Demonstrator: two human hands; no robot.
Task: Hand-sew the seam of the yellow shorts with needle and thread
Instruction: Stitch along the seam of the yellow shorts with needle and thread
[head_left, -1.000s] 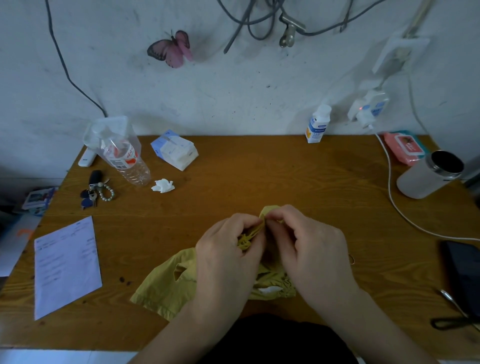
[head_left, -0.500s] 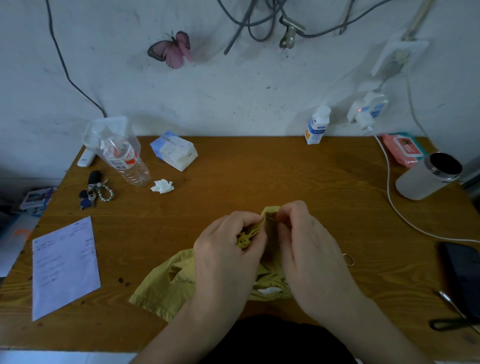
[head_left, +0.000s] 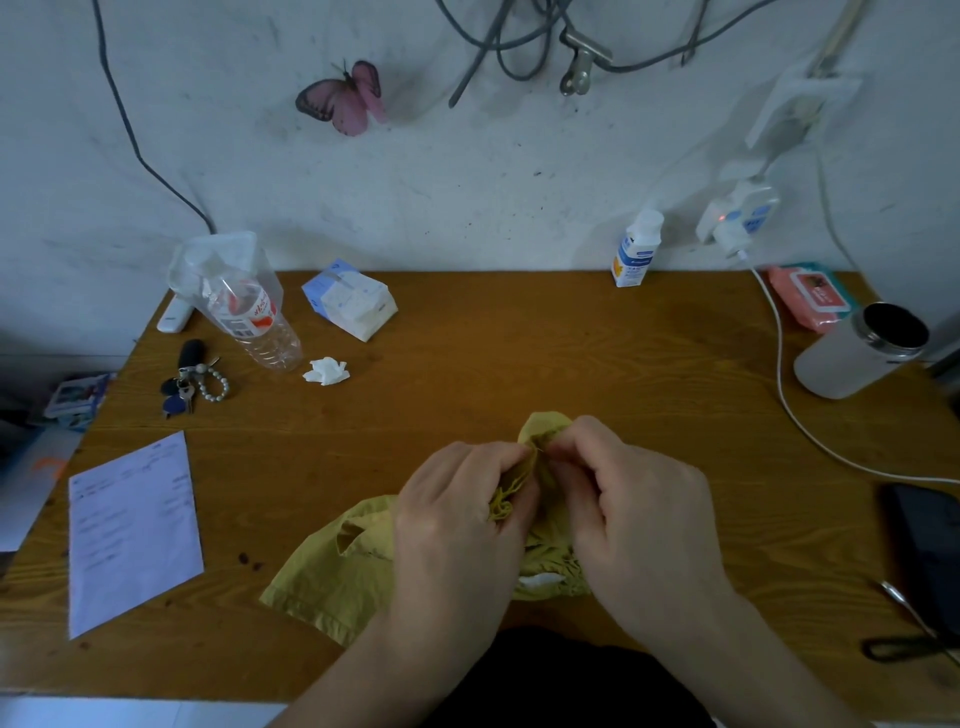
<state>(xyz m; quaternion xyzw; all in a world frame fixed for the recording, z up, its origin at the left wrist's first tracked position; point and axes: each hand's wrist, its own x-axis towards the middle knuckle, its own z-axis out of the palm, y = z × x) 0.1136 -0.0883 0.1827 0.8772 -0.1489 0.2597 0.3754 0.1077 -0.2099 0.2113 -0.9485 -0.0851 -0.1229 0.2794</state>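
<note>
The yellow shorts lie crumpled on the wooden table near its front edge. My left hand pinches a raised fold of the fabric, with a bundle of yellow thread under its fingers. My right hand sits right beside it, fingertips pinched at the top of the same fold. A needle is too small to make out between the fingers. A white label shows inside the waistband.
Scissors and a dark phone lie at the right edge. A white cable, grey cup and pink wipes pack stand behind them. A paper sheet, keys, plastic bottle and tissue pack lie left.
My right hand's fingertips have shifted slightly along the top of the fold and pinch closer to my left hand. The shorts stay in the same place.
</note>
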